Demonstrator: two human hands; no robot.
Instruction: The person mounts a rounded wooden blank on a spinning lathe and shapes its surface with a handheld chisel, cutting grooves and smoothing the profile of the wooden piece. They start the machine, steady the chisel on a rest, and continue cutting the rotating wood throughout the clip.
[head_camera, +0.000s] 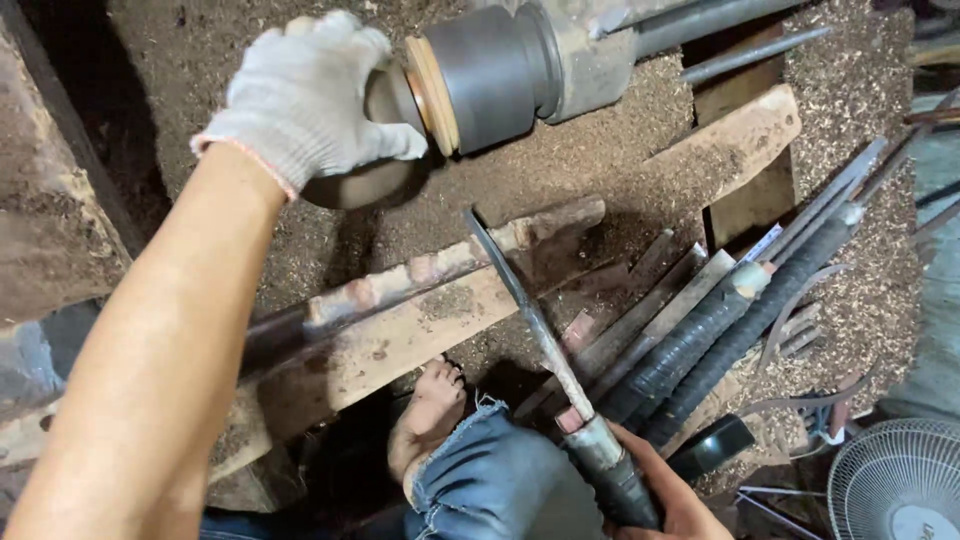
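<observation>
One left hand, in a white knit glove, is cupped closed around one dark rounded workpiece that butts against one tan wooden disc on the grey metal lathe cylinder. One bare right hand is clenched around the taped handle of one long steel chisel, its blade lying across one rusty bar rest. Two black-wrapped spare tools lie just right of it, and one white fan stands at the lower right.
</observation>
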